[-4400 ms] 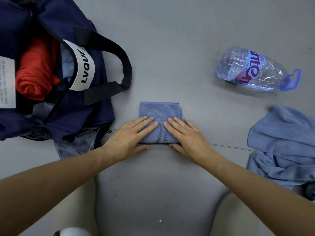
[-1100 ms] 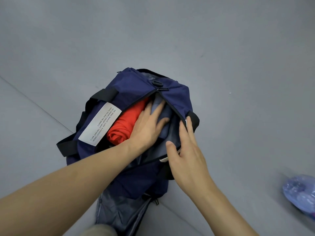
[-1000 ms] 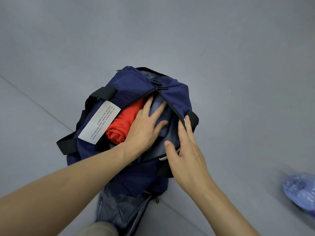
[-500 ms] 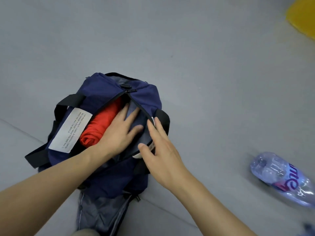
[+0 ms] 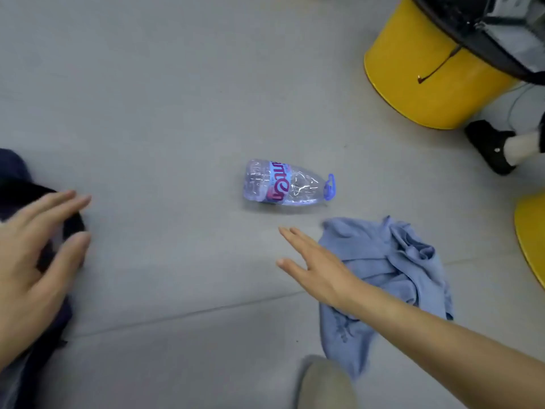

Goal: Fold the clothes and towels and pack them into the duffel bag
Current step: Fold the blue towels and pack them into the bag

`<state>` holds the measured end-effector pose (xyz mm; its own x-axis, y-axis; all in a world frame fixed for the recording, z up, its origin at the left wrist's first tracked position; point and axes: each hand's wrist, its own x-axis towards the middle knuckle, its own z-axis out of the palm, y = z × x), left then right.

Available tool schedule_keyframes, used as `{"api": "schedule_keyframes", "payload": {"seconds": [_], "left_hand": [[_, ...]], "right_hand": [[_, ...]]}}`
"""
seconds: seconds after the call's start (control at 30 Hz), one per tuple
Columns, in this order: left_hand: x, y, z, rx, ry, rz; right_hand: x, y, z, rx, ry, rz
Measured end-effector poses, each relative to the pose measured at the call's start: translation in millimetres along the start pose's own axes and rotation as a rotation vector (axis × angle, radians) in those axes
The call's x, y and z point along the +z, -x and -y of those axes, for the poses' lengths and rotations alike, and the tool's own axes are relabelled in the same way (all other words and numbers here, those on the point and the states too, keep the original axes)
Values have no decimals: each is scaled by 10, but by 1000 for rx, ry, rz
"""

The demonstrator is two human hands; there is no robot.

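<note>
Both hands are holding nothing, fingers straight and apart: the left hand (image 5: 32, 255) is hovering over the dark duffel bag (image 5: 14, 172) at the left edge, and the right hand (image 5: 318, 270) is hanging over the left edge of the crumpled blue towel (image 5: 392, 270) lying near right. Farther off, a plastic bottle (image 5: 283, 184) is lying on its side, with a yellow stool (image 5: 413, 78) standing far right.

Crumpled, unfolded light-blue towel (image 5: 389, 261) low at right; navy duffel bag (image 5: 13, 169) partly visible at left edge.
</note>
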<state>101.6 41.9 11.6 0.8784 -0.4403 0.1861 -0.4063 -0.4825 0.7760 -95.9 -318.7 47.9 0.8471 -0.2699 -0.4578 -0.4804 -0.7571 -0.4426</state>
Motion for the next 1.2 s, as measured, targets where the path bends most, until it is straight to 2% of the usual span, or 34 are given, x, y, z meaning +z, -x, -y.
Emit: {"api": "schedule_keyframes", "payload": {"seconds": [0.13, 0.23, 0.33, 0.4, 0.53, 0.7, 0.83, 0.9, 1.0, 1.1, 1.2], "left_hand": [[649, -38, -909, 125, -113, 367], [1184, -65, -1239, 278, -190, 661], [1705, -214, -1510, 336, -215, 771], [2085, -318, -1675, 340, -230, 780], [2630, -315, -1914, 226, -285, 760], [2803, 45, -2017, 210, -271, 785], [2595, 137, -1980, 223, -263, 756], [2395, 120, -1933, 210, -276, 727], [2020, 69, -1956, 161, -282, 675], [1613, -11, -2118, 106, -215, 571], [1187, -83, -2350, 132, -190, 452]], "right_hand": [[120, 347, -912, 159, 37, -91], [213, 461, -1294, 208, 14, -195], [293, 439, -1571, 254, 43, -271], [289, 360, -1727, 314, 99, -266], [148, 105, -1877, 358, 221, -203], [-56, -85, -1884, 389, 240, -284], [-80, -3, -1725, 144, -67, -502], [-198, 144, -1500, 79, -235, -549], [-423, 346, -1077, 26, -357, -488], [-698, 476, -599, -81, -378, -418], [-958, 582, -183, -153, -360, -369]]}}
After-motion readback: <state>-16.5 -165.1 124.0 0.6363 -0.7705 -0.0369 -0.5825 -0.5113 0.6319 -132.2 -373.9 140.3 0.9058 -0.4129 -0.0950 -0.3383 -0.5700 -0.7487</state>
